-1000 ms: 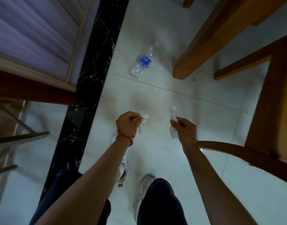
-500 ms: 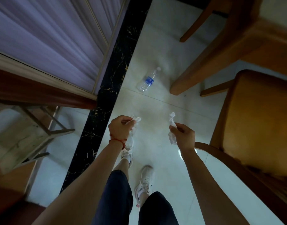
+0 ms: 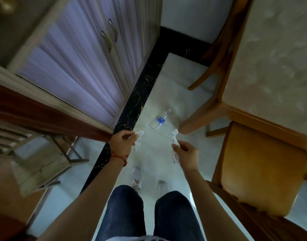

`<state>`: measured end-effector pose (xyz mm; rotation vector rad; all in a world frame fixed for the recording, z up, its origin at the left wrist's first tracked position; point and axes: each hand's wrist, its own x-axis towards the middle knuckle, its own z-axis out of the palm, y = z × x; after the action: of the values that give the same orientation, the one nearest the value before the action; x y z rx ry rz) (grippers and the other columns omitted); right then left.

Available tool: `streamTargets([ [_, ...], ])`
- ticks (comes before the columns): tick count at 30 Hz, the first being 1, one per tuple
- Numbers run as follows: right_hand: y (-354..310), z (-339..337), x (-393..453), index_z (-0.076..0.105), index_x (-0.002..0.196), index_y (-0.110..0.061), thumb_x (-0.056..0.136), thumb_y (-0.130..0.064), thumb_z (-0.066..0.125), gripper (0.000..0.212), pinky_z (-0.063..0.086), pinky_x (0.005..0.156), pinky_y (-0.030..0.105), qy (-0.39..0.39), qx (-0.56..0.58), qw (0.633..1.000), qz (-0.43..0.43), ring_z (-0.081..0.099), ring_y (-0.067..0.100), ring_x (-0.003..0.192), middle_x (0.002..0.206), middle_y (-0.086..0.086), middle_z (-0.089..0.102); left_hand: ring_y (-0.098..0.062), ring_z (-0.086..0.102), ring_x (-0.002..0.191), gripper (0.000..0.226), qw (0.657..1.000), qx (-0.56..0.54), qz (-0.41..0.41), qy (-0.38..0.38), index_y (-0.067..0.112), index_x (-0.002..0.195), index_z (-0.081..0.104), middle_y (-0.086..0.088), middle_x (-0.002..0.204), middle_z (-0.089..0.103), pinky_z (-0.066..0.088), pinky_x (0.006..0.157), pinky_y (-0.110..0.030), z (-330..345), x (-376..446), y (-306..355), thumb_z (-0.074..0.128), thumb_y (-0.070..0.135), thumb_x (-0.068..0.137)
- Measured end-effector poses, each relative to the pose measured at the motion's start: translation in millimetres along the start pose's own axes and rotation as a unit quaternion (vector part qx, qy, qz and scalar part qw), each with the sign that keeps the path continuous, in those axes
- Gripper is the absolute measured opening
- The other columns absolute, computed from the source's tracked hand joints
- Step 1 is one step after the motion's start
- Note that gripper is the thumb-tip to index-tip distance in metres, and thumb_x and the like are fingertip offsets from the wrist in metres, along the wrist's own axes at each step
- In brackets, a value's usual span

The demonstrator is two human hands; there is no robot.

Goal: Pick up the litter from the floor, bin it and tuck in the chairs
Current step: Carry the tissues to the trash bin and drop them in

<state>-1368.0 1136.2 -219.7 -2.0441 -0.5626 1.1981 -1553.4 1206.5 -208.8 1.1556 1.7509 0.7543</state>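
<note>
My left hand (image 3: 123, 143), with a red string at the wrist, is closed around a crumpled white tissue (image 3: 138, 138). My right hand (image 3: 186, 153) pinches a second crumpled white tissue (image 3: 174, 138) that sticks up above the fingers. Both hands are held out over the pale tiled floor (image 3: 156, 159). An empty clear plastic bottle (image 3: 159, 120) with a blue label lies on the floor ahead, beyond the hands. A wooden chair (image 3: 260, 169) with a tan seat stands at my right, pulled out from the table (image 3: 277, 63).
A second wooden chair (image 3: 217, 54) stands farther off at the table's far side. A cabinet with pale doors (image 3: 83, 63) lines the left, edged by a black marble strip (image 3: 140, 94). A low wooden stool (image 3: 43, 164) sits at the left. No bin is in view.
The view has risen and pulled back, so the bottle looks smaller and farther off. The table top and more of the cabinet have come into sight. Both hands still hold their tissues.
</note>
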Motion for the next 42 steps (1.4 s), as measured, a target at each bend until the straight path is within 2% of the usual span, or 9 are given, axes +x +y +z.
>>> streamTargets([
  [4, -6, -14, -11, 0.069, 0.097, -0.016, 0.08, -0.016, 0.066, 0.017, 0.045, 0.063, 0.019, -0.036, -0.022, 0.999, -0.026, 0.06, 0.008, 0.068, 0.078, -0.003, 0.066, 0.014, 0.055, 0.051, 0.015, 0.999, 0.013, -0.006, 0.049, -0.006, 0.085, 0.068, -0.009, 0.074, 0.062, 0.039, 0.05, 0.001, -13, -24, 6, 0.071, 0.005, 0.075],
  [7, -7, -28, -16, 0.068, 0.1, -0.011, 0.081, -0.014, 0.065, 0.019, 0.047, 0.064, 0.02, -0.073, -0.039, 0.996, -0.044, 0.06, 0.009, 0.068, 0.078, 0.002, 0.066, -0.001, 0.054, 0.053, 0.015, 0.993, 0.038, -0.044, 0.104, -0.002, 0.082, 0.069, -0.006, 0.071, 0.062, 0.035, 0.054, 0.001, -18, -53, -1, 0.071, 0.012, 0.077],
  [13, -6, -39, -22, 0.057, 0.077, -0.019, 0.081, -0.016, 0.065, 0.01, 0.04, 0.065, 0.025, -0.123, -0.103, 0.984, -0.08, 0.051, 0.007, 0.058, 0.062, -0.006, 0.053, -0.016, 0.059, 0.058, 0.009, 0.975, -0.044, -0.154, 0.155, 0.006, 0.08, 0.07, -0.006, 0.065, 0.065, 0.05, 0.068, -0.028, -22, -121, -32, 0.072, 0.013, 0.075],
  [20, 3, -5, -64, 0.065, 0.092, -0.009, 0.081, -0.018, 0.066, 0.013, 0.044, 0.064, 0.024, -0.182, -0.184, 0.958, -0.127, 0.055, 0.012, 0.063, 0.065, 0.0, 0.059, -0.019, 0.062, 0.062, 0.004, 0.942, -0.113, -0.198, 0.246, 0.008, 0.076, 0.069, -0.004, 0.067, 0.065, 0.057, 0.072, -0.04, -63, -190, -69, 0.072, 0.008, 0.073],
  [24, 11, 33, -107, 0.067, 0.102, -0.002, 0.081, -0.015, 0.066, 0.024, 0.047, 0.071, 0.022, -0.222, -0.216, 0.938, -0.157, 0.061, 0.018, 0.079, 0.086, 0.009, 0.068, -0.026, 0.065, 0.073, 0.005, 0.918, -0.152, -0.213, 0.296, 0.009, 0.078, 0.07, -0.009, 0.076, 0.068, 0.056, 0.077, -0.044, -102, -226, -102, 0.072, 0.009, 0.074],
  [27, 25, 62, -149, 0.066, 0.103, -0.006, 0.083, -0.015, 0.064, 0.022, 0.045, 0.076, 0.022, -0.256, -0.252, 0.917, -0.173, 0.06, 0.014, 0.082, 0.092, 0.003, 0.066, -0.024, 0.065, 0.072, 0.007, 0.893, -0.181, -0.23, 0.342, 0.008, 0.08, 0.071, -0.009, 0.076, 0.069, 0.056, 0.076, -0.04, -133, -262, -131, 0.073, 0.012, 0.074],
  [32, 55, 111, -224, 0.068, 0.096, -0.012, 0.082, -0.018, 0.065, 0.016, 0.044, 0.061, 0.017, -0.32, -0.281, 0.886, -0.183, 0.059, 0.006, 0.072, 0.082, -0.001, 0.066, -0.01, 0.061, 0.065, 0.002, 0.851, -0.2, -0.249, 0.417, 0.014, 0.075, 0.07, -0.004, 0.074, 0.069, 0.052, 0.068, -0.026, -182, -331, -177, 0.072, 0.014, 0.074],
  [35, 73, 138, -271, 0.069, 0.087, -0.018, 0.08, -0.021, 0.066, 0.008, 0.046, 0.06, 0.023, -0.356, -0.293, 0.868, -0.186, 0.061, 0.008, 0.067, 0.071, -0.007, 0.065, -0.011, 0.061, 0.064, 0.008, 0.814, -0.221, -0.273, 0.463, 0.019, 0.068, 0.068, 0.003, 0.067, 0.066, 0.052, 0.069, -0.032, -206, -377, -205, 0.072, 0.014, 0.073],
  [42, 113, 193, -367, 0.068, 0.07, -0.026, 0.077, -0.02, 0.068, 0.009, 0.045, 0.062, 0.025, -0.455, -0.352, 0.789, -0.216, 0.057, 0.011, 0.064, 0.066, -0.004, 0.064, -0.033, 0.065, 0.077, 0.008, 0.718, -0.262, -0.329, 0.555, 0.008, 0.076, 0.068, -0.012, 0.077, 0.069, 0.056, 0.077, -0.048, -242, -470, -258, 0.073, 0.014, 0.074],
])
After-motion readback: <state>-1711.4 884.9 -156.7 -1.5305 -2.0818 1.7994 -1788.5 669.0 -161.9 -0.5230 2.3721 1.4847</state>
